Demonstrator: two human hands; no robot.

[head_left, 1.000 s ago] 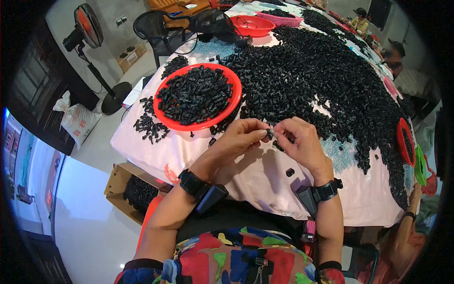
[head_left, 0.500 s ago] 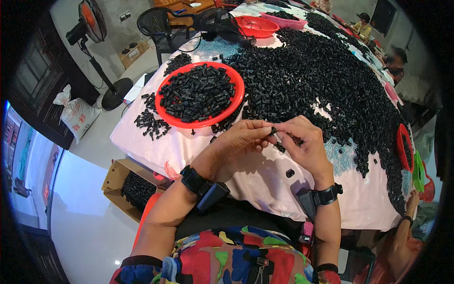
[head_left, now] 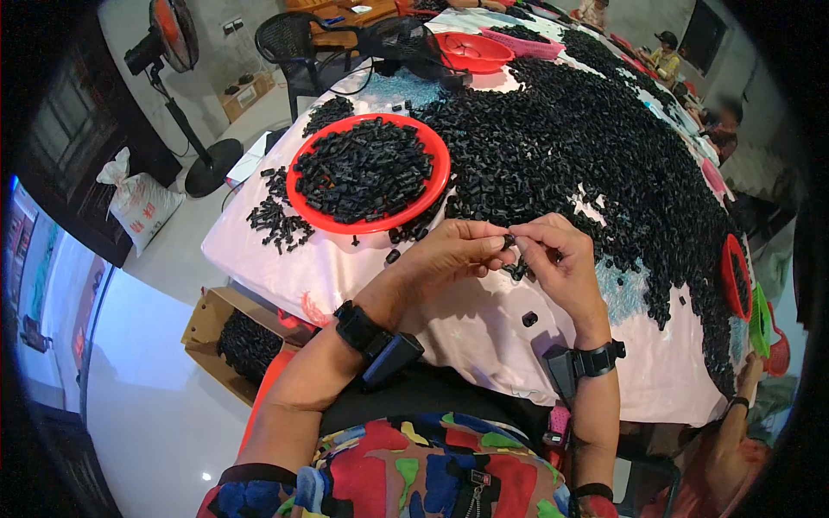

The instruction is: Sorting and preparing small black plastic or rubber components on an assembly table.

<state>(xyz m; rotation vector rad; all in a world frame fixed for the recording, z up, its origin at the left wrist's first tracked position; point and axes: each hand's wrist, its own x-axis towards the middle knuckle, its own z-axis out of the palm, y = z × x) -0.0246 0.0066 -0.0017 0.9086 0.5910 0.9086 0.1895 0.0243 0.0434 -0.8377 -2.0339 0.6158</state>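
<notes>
Over the near edge of the table, my left hand pinches a small black plastic part between thumb and fingers. My right hand meets it there, thumb and forefinger closed at the same part; whether it grips a second piece is hidden. Just below the fingertips lie a few loose black parts on the pale cloth. One more single black part rests nearer to me. Beyond my hands spreads a large heap of black parts. Left of it stands a red basin filled with similar pieces.
A cardboard box of black parts stands on the floor at left, near a standing fan and a white sack. Red and green baskets sit at the right edge, beside another person's arm. More people work farther off.
Both hands have shifted slightly to the right, still meeting at the fingertips. The view has moved a little.
</notes>
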